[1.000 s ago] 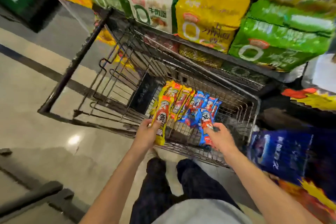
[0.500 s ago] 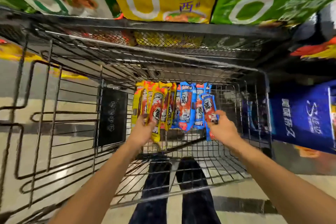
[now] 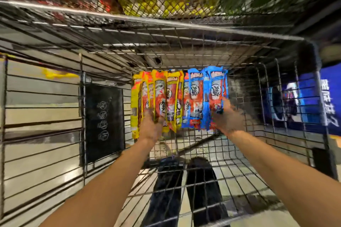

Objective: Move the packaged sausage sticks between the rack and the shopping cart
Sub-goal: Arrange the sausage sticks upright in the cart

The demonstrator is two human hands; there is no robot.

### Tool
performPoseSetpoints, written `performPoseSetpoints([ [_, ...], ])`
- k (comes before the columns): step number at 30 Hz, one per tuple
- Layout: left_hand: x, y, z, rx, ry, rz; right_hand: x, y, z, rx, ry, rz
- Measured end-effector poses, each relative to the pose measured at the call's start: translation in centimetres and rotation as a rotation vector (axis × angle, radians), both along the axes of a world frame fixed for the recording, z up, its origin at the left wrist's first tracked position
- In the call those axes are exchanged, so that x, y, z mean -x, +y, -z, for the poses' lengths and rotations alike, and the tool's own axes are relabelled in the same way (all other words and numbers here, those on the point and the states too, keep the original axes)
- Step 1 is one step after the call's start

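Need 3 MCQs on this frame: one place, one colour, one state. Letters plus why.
1. Where do the sausage stick packs lie?
A. on the floor
B. in the shopping cart basket
C. on the rack shelf

2. What colour are the packs at the right hand?
A. blue
B. green
C. white

3. What is the left hand doing?
A. hanging free
B. pushing the cart handle
C. closed on a yellow pack

Key: 1 B, the packs sit inside the shopping cart wire basket. 2 A, the right hand grips the blue packs. 3 C, the left hand wraps around the yellow packs.
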State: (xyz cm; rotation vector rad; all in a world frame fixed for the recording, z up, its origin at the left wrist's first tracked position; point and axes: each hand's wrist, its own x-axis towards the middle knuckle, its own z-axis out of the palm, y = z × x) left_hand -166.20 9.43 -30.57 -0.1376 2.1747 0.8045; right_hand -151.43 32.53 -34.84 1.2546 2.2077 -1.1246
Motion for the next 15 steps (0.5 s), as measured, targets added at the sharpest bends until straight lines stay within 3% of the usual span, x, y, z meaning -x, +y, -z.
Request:
performPoseSetpoints([
  [2,0.2,0.5,0.4,0.036,0.042,0.006,1.8,-1.5,-3.2,-0.11,0.029,0.133],
  [4,0.7,0.8,1.1,0.093,0.096,0.039,2.4,-2.0,-5.0,-0.11,0.09,0.114],
  [8,0.9,0.8,2.2,0.108,0.179,0.069,2.3,-1.3,-3.5,-0.057,0.034,0.086],
  [15,0.5,-0.8,2.2,0.03,0.048,-0.056,1.8,-2.2,-3.4,-0.024,0.036,0.127],
])
